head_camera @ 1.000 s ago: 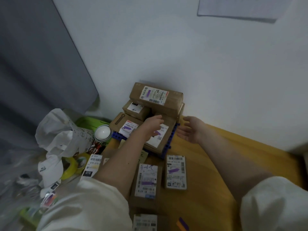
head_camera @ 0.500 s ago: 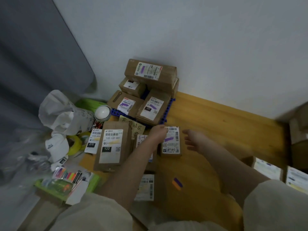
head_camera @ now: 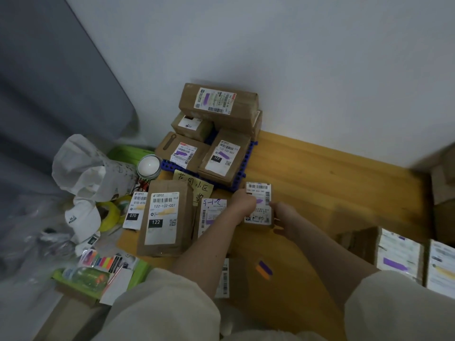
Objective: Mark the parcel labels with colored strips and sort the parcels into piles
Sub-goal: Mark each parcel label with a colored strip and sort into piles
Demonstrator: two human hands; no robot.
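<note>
While it lies flat on the table (head_camera: 320,183) before the blue tray (head_camera: 242,172), the parcel (head_camera: 259,204) is gripped at both sides: left hand (head_camera: 242,205), right hand (head_camera: 283,215), fingers curled round its edges.

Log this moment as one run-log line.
left hand: grips small parcel | right hand: grips it too | label: purple strip | parcel: on wooden floor

Head view, steeply down, close.
</note>
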